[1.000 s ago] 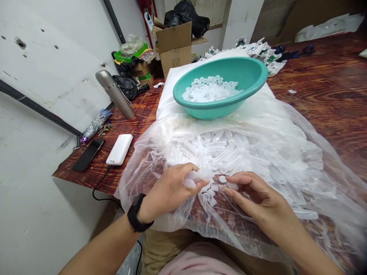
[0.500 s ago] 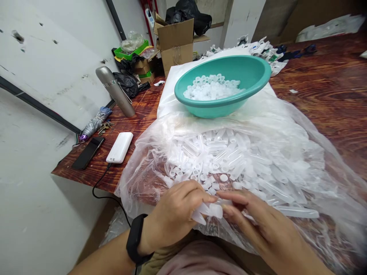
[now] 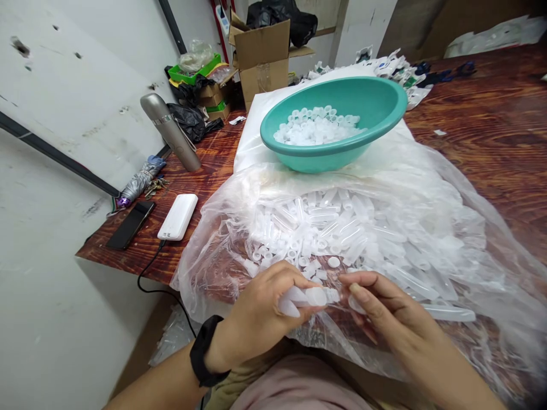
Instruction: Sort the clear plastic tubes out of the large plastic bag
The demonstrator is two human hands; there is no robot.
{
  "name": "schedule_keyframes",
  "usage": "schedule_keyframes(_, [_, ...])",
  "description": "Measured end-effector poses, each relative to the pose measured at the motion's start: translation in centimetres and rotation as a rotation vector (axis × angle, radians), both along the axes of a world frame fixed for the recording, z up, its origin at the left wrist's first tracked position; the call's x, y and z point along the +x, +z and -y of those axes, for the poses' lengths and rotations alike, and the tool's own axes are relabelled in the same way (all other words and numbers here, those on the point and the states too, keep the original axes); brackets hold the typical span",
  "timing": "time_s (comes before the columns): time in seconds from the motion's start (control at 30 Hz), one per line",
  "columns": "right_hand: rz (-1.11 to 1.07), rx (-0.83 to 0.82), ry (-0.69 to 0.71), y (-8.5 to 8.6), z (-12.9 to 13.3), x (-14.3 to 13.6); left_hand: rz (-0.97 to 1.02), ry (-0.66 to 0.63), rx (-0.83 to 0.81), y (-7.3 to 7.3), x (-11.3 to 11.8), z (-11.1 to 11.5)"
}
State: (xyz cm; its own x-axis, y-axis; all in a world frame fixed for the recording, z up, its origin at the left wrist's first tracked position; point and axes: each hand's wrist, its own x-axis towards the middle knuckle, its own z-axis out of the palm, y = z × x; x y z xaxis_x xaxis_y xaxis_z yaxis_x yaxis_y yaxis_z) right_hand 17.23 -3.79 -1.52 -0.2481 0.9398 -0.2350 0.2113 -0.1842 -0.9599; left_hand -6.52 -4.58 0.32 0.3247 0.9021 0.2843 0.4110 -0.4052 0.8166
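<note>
My left hand (image 3: 271, 299), with a black band on the wrist, is closed around several translucent plastic tubes (image 3: 294, 299). A threaded neck (image 3: 332, 295) sticks out past its thumb and points right. My right hand (image 3: 387, 310) is just to the right of that neck, apart from it. Its thumb and fingers pinch a small whitish plastic cap (image 3: 355, 304), partly hidden by the fingers. Beyond both hands, a heap of loose tubes (image 3: 325, 219) lies on a clear plastic bag (image 3: 217, 228). Several small caps (image 3: 334, 262) lie at the heap's near edge.
A tilted teal basin (image 3: 333, 156) with many small white caps stands behind the heap. On the left are a steel flask (image 3: 173, 134), a white power bank (image 3: 178, 217) with a cable, a black phone (image 3: 130, 225) and a folded umbrella (image 3: 143, 179). A cardboard box (image 3: 262, 60) stands at the back.
My right hand has moved right, away from the tubes in my left hand, and a cap shows in its fingers. The threaded neck is now exposed. My left hand has turned slightly.
</note>
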Motion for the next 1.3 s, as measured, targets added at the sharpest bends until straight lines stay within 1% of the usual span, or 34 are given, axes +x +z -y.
schedule_keyframes(0.07, [-0.033, -0.034, 0.016, 0.3, -0.5, 0.3, 0.029, 0.039, -0.108, 0.0, 0.2, 0.2])
schedule_keyframes(0.13, [-0.042, -0.041, 0.047, 0.6, -0.8, 0.5, 0.017, 0.071, -0.198, 0.1, 0.4, 0.4])
schedule_keyframes(0.2, [-0.024, -0.024, 0.086, 0.8, -0.8, 0.6, -0.003, 0.095, -0.245, 0.2, 0.4, 0.5])
schedule_keyframes(0.3, [0.060, 0.101, 0.116, 0.7, -0.3, 1.1, -0.028, 0.094, -0.266, 0.4, 0.3, 0.6])
schedule_keyframes(0.37, [0.153, 0.263, 0.116, 0.5, 0.0, 1.5, -0.040, 0.078, -0.255, 0.4, 0.2, 0.5])
schedule_keyframes(0.43, [0.243, 0.474, 0.149, 0.5, 0.1, 1.7, -0.044, 0.049, -0.207, 0.4, 0.0, 0.5])
schedule_keyframes(0.53, [0.331, 0.759, 0.236, 1.0, 0.1, 1.6, -0.043, -0.012, -0.059, 0.3, -0.2, 0.5])
schedule_keyframes(0.6, [0.363, 0.875, 0.276, 1.4, 0.1, 1.2, -0.063, -0.053, 0.071, 0.1, -0.3, 0.5])
schedule_keyframes(0.67, [0.397, 0.950, 0.287, 1.6, 0.2, 0.8, -0.102, -0.094, 0.195, 0.0, -0.3, 0.6])
schedule_keyframes(0.73, [0.452, 0.953, 0.280, 1.5, 0.5, 0.7, -0.135, -0.122, 0.277, -0.1, -0.4, 0.7])
schedule_keyframes(0.8, [0.510, 0.895, 0.265, 1.2, 0.8, 0.8, -0.141, -0.121, 0.298, -0.1, -0.3, 0.9])
schedule_keyframes(0.87, [0.532, 0.836, 0.280, 0.8, 1.1, 0.9, -0.127, -0.115, 0.273, -0.3, -0.3, 1.1])
schedule_keyframes(1.0, [0.505, 0.801, 0.304, 0.4, 1.3, 0.8, -0.148, -0.153, 0.222, -0.5, 0.0, 1.3])
schedule_keyframes(1.07, [0.505, 0.769, 0.296, 0.4, 1.3, 0.8, -0.140, -0.131, 0.202, -0.5, 0.0, 1.3])
schedule_keyframes(1.13, [0.488, 0.779, 0.311, 0.6, 1.2, 0.7, -0.099, -0.082, 0.184, -0.5, -0.1, 1.1])
schedule_keyframes(1.2, [0.467, 0.825, 0.313, 0.7, 1.3, 0.5, -0.080, -0.059, 0.199, -0.4, -0.2, 1.0])
schedule_keyframes(1.27, [0.460, 0.856, 0.281, 0.7, 1.3, 0.3, -0.114, -0.070, 0.249, -0.3, -0.2, 0.9])
schedule_keyframes(1.3, [0.457, 0.846, 0.268, 0.7, 1.3, 0.2, -0.142, -0.081, 0.280, -0.2, -0.3, 1.0])
